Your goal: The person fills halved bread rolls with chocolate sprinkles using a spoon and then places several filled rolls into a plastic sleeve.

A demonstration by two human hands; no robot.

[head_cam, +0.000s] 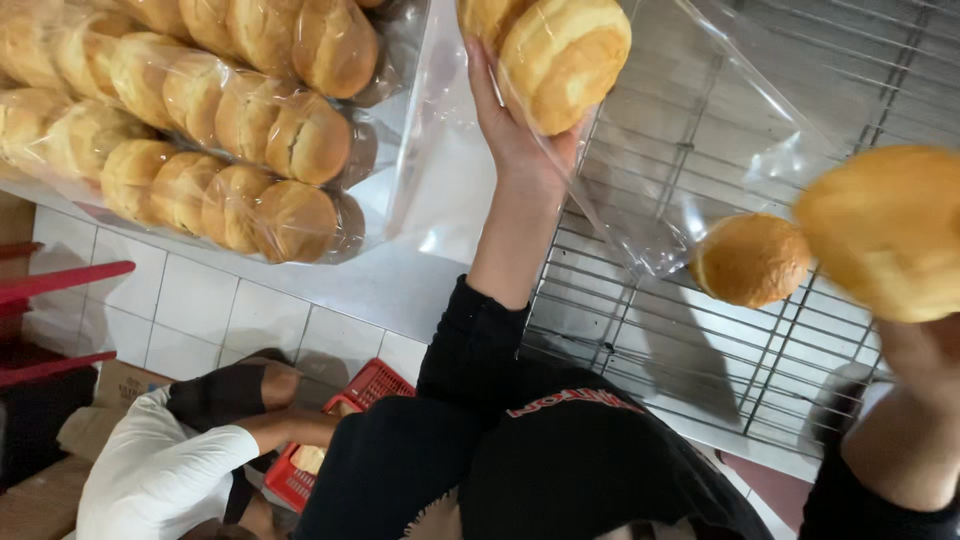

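A metal wire rack [700,330] fills the right half of the view, and beside it on the left a pale counter [400,280] carries 3 long clear bags of rolls [200,150], the golden rolls packed in rows inside them. Over the rack hangs an open clear plastic bag [690,140], its mouth spread wide and its lower corner resting near 1 loose round roll [750,260] that lies on the wires. The left hand [515,135] is raised at the top of the view, fingers closed around a pair of rolls [560,55] through the plastic of that bag. The right hand [920,350] sits at the right edge, gripping a big blurred roll [890,230] from below, well apart from the left. Below the counter, over a white tiled floor [210,320], another person in a white sleeve [150,480] reaches a hand toward a red basket [340,420].
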